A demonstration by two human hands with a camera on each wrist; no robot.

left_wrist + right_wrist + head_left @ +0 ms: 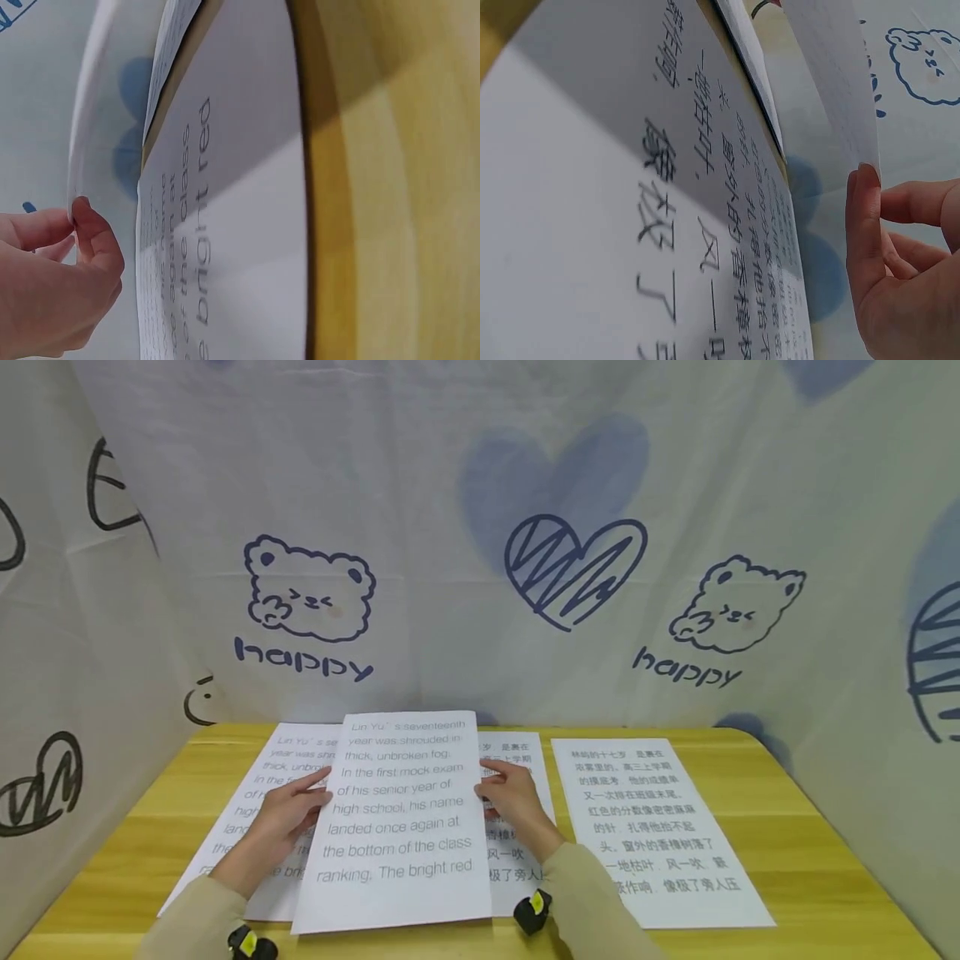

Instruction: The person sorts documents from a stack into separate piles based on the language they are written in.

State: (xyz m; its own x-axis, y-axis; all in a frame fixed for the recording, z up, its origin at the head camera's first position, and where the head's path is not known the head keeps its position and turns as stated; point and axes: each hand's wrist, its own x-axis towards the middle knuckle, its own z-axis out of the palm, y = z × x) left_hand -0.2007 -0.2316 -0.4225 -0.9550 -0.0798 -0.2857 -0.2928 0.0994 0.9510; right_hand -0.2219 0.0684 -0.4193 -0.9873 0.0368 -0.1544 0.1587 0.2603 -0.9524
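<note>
A printed sheet of paper with English text is held up off the table between both hands. My left hand pinches its left edge between thumb and fingers, as the left wrist view also shows at the sheet's rim. On the opposite edge my right hand pinches the paper the same way. Beneath and left lies another English sheet, partly covered. A sheet with Chinese text lies under the right side, mostly hidden by the raised sheet and the right hand.
Another Chinese sheet lies flat at the right, its lower left edge behind my right sleeve. The yellow wooden table ends at a pale printed curtain behind and at both sides. Each wrist carries a small black device.
</note>
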